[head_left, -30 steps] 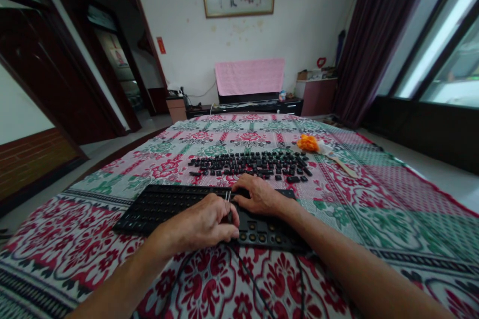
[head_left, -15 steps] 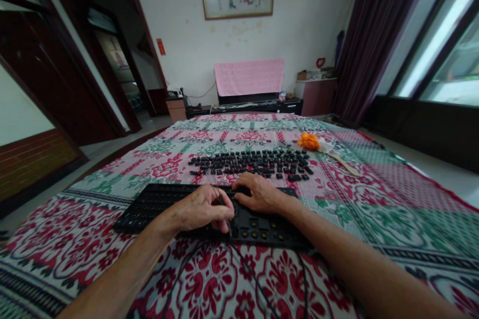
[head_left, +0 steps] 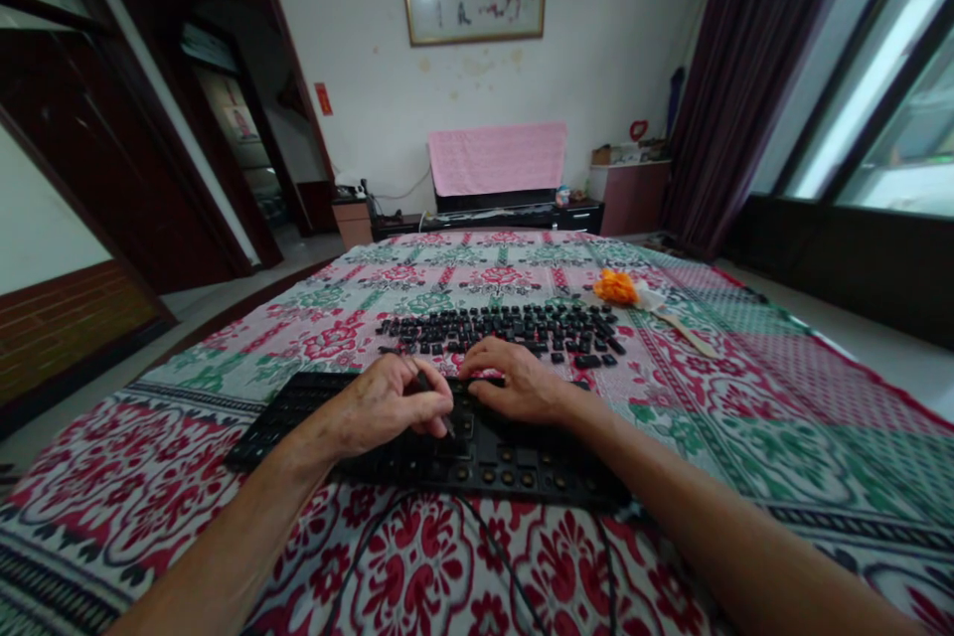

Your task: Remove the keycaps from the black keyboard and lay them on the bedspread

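Observation:
A black keyboard (head_left: 298,407) lies on the patterned cloth, with keycaps still on its left part and bare round switch spots (head_left: 507,455) on its right. Closed above the middle of the keyboard, my left hand (head_left: 392,402) pinches a thin dark pen-like tool (head_left: 423,381). Its tip points down at the board; the exact kind is unclear. My right hand (head_left: 518,380) rests on the keyboard's far edge, thumb and fingers apart, holding nothing loose. Behind both hands, many loose black keycaps (head_left: 499,323) are spread in rows.
A brush with orange bristles (head_left: 615,287) and a pale wooden handle (head_left: 690,333) lies at the right beyond the keycaps. Dark cable (head_left: 492,532) loops over the tablecloth (head_left: 417,566) at the near side. A pink cloth (head_left: 498,159) covers something on the far cabinet.
My left hand has moved slightly left and away from the keyboard's near edge, still pinching the tool. My right hand stays on the far edge. The view has tilted slightly.

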Demonstrator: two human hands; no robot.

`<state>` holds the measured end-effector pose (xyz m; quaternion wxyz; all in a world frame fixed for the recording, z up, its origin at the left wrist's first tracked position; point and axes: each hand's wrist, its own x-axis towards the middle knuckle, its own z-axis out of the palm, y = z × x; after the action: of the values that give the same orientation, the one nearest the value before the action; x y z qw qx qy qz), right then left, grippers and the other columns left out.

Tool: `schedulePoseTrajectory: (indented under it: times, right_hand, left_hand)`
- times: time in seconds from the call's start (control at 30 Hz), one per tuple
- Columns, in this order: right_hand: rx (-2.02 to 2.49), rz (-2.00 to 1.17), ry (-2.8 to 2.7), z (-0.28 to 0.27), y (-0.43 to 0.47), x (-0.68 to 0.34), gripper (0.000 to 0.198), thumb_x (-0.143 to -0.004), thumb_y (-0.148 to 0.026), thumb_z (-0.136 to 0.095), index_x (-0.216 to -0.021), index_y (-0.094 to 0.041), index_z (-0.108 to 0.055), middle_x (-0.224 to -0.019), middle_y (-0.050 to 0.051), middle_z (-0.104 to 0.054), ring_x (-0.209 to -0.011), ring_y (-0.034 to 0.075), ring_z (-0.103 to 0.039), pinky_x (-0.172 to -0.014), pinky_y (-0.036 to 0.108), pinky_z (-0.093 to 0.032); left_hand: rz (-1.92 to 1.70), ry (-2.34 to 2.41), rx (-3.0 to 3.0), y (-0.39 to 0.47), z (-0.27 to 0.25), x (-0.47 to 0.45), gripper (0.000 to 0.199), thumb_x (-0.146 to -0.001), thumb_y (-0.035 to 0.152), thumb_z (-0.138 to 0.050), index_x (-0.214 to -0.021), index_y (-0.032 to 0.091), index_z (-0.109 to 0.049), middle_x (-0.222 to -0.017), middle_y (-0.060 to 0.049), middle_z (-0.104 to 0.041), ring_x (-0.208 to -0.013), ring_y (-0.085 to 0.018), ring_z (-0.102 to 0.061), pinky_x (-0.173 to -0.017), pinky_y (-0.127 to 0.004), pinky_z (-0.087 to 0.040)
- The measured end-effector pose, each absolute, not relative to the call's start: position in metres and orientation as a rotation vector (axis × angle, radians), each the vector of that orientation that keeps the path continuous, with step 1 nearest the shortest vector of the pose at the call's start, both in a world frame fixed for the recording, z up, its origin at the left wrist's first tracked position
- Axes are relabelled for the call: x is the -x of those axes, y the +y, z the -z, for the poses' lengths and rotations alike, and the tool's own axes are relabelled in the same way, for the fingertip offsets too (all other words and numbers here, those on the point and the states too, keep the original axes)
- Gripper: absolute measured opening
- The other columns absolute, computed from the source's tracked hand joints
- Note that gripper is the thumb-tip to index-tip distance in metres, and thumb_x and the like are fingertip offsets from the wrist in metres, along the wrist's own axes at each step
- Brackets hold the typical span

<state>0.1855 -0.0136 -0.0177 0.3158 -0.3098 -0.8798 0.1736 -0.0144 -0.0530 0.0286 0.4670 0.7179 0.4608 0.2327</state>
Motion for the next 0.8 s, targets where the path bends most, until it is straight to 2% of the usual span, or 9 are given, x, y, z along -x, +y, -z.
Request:
schedulePoseTrajectory:
  times: [0.17, 0.27, 0.47, 0.63, 0.8]
  right_hand:
    - [0.806, -0.949, -2.374, -0.005, -0.026, -0.185, 0.023, -0.073, -0.021, -0.053, -0.094, -0.017, -0.062, -0.081, 0.0, -0.061, -0.071, 0.011, -0.054, -0.063, 0.021, -0.042]
    - [0.793, -1.057, -2.36, -0.003, -0.029, -0.182, 0.019, -0.072, -0.023, -0.055, -0.088, -0.016, -0.063, -0.073, -0.002, -0.06, -0.064, 0.009, -0.051, -0.058, 0.019, -0.039]
    - [0.841, -0.853, -2.332, -0.006, -0.024, -0.183, 0.018, -0.069, -0.017, -0.05, -0.082, -0.014, -0.063, -0.068, -0.002, -0.058, -0.061, 0.008, -0.049, -0.055, 0.018, -0.037]
    - [0.846, -0.534, -2.46, -0.014, -0.018, -0.193, 0.019, -0.066, -0.012, -0.051, -0.078, -0.014, -0.065, -0.072, 0.0, -0.061, -0.064, 0.009, -0.051, -0.059, 0.019, -0.036]
    - [0.869, -0.499, -2.522, -0.008, -0.016, -0.193, 0.018, -0.066, -0.011, -0.05, -0.076, -0.013, -0.065, -0.069, 0.0, -0.061, -0.061, 0.008, -0.051, -0.057, 0.018, -0.035]
  left_hand:
    - [-0.654, 1.131, -1.802, -0.048, -0.024, 0.015, 0.016, -0.073, 0.027, -0.055, -0.079, 0.012, -0.057, -0.062, -0.003, -0.067, -0.055, -0.011, -0.059, -0.056, -0.021, -0.045]
    - [-0.698, 1.139, -1.819, -0.047, -0.025, 0.014, 0.015, -0.073, 0.027, -0.056, -0.078, 0.012, -0.057, -0.06, -0.002, -0.066, -0.056, -0.011, -0.059, -0.057, -0.021, -0.045]
    - [-0.848, 1.171, -1.774, -0.047, -0.023, 0.01, 0.023, -0.073, 0.034, -0.057, -0.08, 0.013, -0.056, -0.063, -0.003, -0.067, -0.061, -0.014, -0.063, -0.059, -0.024, -0.048]
    - [-0.901, 1.115, -1.951, -0.045, -0.014, 0.005, 0.019, -0.072, 0.028, -0.057, -0.085, 0.016, -0.062, -0.087, -0.005, -0.067, -0.076, -0.016, -0.063, -0.07, -0.025, -0.048]
    - [-0.835, 1.168, -2.011, -0.042, -0.008, 0.006, 0.02, -0.069, 0.027, -0.059, -0.085, 0.017, -0.065, -0.087, -0.004, -0.068, -0.08, -0.017, -0.062, -0.072, -0.025, -0.047]
